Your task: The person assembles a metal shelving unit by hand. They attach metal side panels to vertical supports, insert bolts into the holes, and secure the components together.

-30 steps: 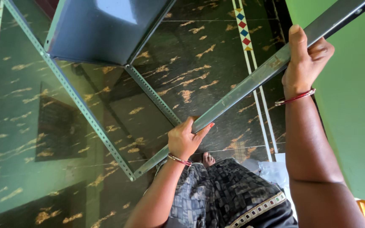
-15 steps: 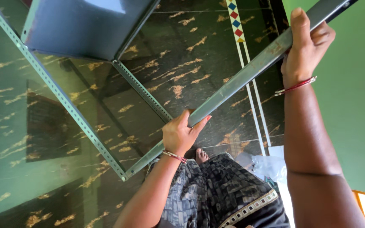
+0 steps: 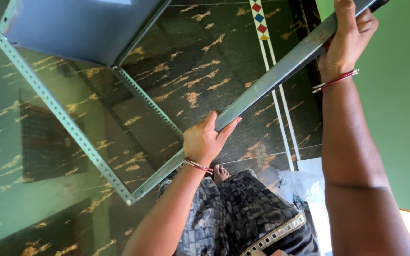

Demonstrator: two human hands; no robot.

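- Counted two hands, both on one grey-green angle bar (image 3: 266,87); left hand (image 3: 204,141) wrapped shut around its lower stretch, right hand (image 3: 349,35) clamped shut near its upper end.
- Counted three slotted bars in all: the held one plus a long perforated bar (image 3: 58,111) and a shorter perforated bar (image 3: 148,106).
- Counted one blue-grey shelf panel (image 3: 79,26), cut off at the top edge.
- Counted one red bangle on each wrist.
- Upper end of held bar cut off at top right; right fingertips partly out of view.
- Held bar above dark tiled floor (image 3: 205,61), long axis diagonal, lower left to upper right, meeting the long perforated bar at a corner, bottom left.
- One bare foot (image 3: 220,173) partly hidden by patterned cloth.
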